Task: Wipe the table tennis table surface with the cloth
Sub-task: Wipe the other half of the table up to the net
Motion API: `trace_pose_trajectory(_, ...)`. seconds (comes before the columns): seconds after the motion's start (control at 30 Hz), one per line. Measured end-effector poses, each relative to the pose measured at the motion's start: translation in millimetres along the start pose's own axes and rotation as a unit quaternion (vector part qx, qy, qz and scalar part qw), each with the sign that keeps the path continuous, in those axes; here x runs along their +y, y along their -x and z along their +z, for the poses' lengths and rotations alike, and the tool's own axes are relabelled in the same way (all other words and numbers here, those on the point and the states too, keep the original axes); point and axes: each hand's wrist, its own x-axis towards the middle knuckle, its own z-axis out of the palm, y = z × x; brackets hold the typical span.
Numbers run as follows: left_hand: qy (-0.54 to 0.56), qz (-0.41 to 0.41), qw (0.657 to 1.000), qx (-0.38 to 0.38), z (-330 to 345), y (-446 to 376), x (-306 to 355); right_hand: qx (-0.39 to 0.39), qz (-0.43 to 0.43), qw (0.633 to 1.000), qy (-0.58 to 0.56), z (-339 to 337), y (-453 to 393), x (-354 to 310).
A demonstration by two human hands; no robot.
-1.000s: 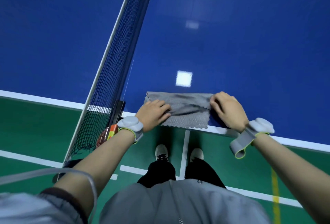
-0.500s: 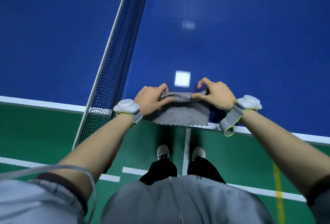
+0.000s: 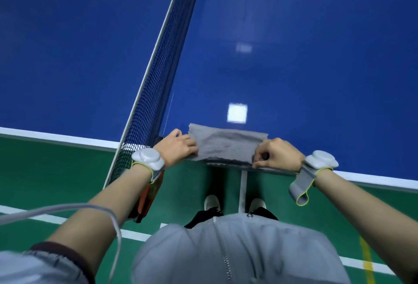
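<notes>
A grey mesh cloth [image 3: 226,145], folded into a band, lies at the near edge of the blue table tennis table [image 3: 294,57], just right of the net. My left hand [image 3: 178,148] pinches the cloth's left end. At the right end, my right hand [image 3: 277,156] grips the cloth's near corner with curled fingers. Both wrists carry grey sensor bands. The cloth's near edge hangs slightly over the table's white border line.
The black net [image 3: 167,62] with its white top tape runs from the near edge to the far side, left of the cloth. A net clamp and an orange object [image 3: 147,200] sit under my left wrist. Green floor with white lines and my shoes lie below.
The cloth has been folded over toward me: both hands took its far edge and brought it to the near edge, so it now lies as a narrower doubled band.
</notes>
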Motion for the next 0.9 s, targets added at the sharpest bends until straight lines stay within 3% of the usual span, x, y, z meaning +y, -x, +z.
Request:
trace_pose_trajectory(0.2,0.029,-0.005,0.999,0.027,2.2,1.7,1.4,0.022,0.037,0.998,0.042,7.4,3.8,-6.7)
trace_pose_trajectory(0.3,0.084,-0.019,0.995,0.055,1.1,2.9,4.7,0.131,0.020,0.990,0.045,17.2,-5.5,-20.3)
trace_pose_trajectory(0.4,0.190,-0.106,0.972,0.089,-1.5,-20.5,23.1,0.221,-0.039,0.973,0.059,34.4,-32.3,-42.7)
trace_pose_trajectory(0.6,0.252,-0.227,0.932,0.129,27.0,-52.6,68.4,0.121,-0.013,0.990,0.066,63.4,-56.8,-42.2)
trace_pose_trajectory(0.7,0.231,-0.210,0.946,0.088,40.0,-42.0,61.0,0.095,-0.017,0.990,0.105,63.7,-49.3,-23.3)
trace_pose_trajectory(0.9,0.259,-0.282,0.922,0.052,39.9,-40.8,47.0,0.094,0.003,0.988,0.123,57.9,-49.8,-14.9)
